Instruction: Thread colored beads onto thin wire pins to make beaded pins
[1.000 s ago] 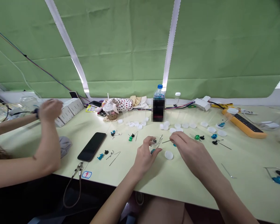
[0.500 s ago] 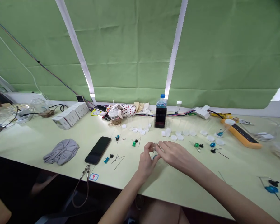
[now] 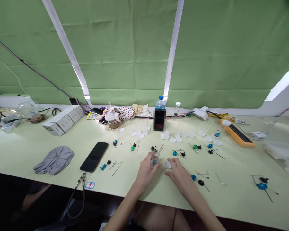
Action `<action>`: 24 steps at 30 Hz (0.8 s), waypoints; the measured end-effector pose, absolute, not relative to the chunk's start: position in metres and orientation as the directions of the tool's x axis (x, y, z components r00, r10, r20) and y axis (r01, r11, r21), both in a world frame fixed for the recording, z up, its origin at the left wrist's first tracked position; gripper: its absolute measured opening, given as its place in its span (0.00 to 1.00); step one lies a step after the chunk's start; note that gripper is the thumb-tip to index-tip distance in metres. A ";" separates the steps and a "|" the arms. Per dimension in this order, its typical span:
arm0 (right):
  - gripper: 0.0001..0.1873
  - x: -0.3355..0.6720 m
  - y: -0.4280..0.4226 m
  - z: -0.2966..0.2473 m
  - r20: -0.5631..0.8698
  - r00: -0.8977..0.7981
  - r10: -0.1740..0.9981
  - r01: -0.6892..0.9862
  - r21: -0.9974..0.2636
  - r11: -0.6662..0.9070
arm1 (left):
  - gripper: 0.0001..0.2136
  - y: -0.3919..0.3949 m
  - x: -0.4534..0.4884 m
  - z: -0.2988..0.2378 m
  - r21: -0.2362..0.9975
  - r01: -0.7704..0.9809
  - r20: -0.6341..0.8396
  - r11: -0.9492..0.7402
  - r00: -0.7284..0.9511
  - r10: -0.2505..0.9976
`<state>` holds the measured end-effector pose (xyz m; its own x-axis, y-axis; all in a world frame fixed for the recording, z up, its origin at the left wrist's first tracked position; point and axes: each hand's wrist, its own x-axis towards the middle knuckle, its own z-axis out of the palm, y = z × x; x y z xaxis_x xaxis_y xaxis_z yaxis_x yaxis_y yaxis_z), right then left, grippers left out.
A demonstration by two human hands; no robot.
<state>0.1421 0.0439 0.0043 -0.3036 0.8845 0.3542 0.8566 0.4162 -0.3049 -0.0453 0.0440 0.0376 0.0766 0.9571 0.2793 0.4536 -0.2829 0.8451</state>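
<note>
My left hand (image 3: 146, 170) pinches a small clear plastic piece with a blue bead at its base (image 3: 155, 159), and thin wire sticks up from it. My right hand (image 3: 178, 175) lies open on the pale green table (image 3: 139, 179), its fingertips just beside a white bottle cap (image 3: 168, 165). It holds nothing. Close above my left hand sit a black knob (image 3: 153, 148) and a bent wire (image 3: 161, 148). A blue knob on a wire (image 3: 175, 153) lies between my hands and the row of caps. Another blue knob (image 3: 194, 177) lies to the right of my right hand.
Several white caps (image 3: 173, 140) lie in a band behind my hands, with a water bottle (image 3: 160, 103) beyond them. Wire-and-knob pieces spread both ways. A phone (image 3: 94, 156), grey cloth (image 3: 54, 159), clip lead (image 3: 80, 183) and power strip (image 3: 237, 133) also lie on the table.
My right hand has drawn back from my left hand and now rests lower, next to the white cap. The other person's arm has left the view, and the camera has turned slightly.
</note>
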 end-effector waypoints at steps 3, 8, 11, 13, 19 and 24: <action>0.10 0.138 0.048 0.008 0.363 -0.311 0.878 0.838 -0.331 0.434 | 0.11 0.030 -0.039 0.037 0.872 0.432 0.229 -0.232 0.059 0.972; 0.13 0.144 0.047 0.040 0.372 -0.387 0.844 0.662 -0.525 0.535 | 0.14 0.012 -0.031 0.028 0.898 0.398 0.185 -0.188 0.045 0.982; 0.19 0.147 0.041 0.066 0.374 -0.456 0.807 0.583 -0.560 0.589 | 0.13 0.010 -0.030 0.025 0.890 0.418 0.166 -0.181 0.073 0.983; 0.20 0.147 0.037 0.080 0.393 -0.469 0.791 0.565 -0.554 0.611 | 0.10 0.010 -0.029 0.024 0.881 0.432 0.171 -0.194 0.091 0.981; 0.17 0.130 0.031 0.102 0.430 -0.517 0.740 0.512 -0.537 0.670 | 0.10 0.008 -0.028 0.023 0.875 0.432 0.176 -0.218 0.134 0.975; 0.17 0.106 0.029 0.083 0.543 -0.502 0.673 0.461 -0.491 0.740 | 0.15 0.007 -0.028 0.019 0.880 0.379 0.245 -0.285 0.152 0.958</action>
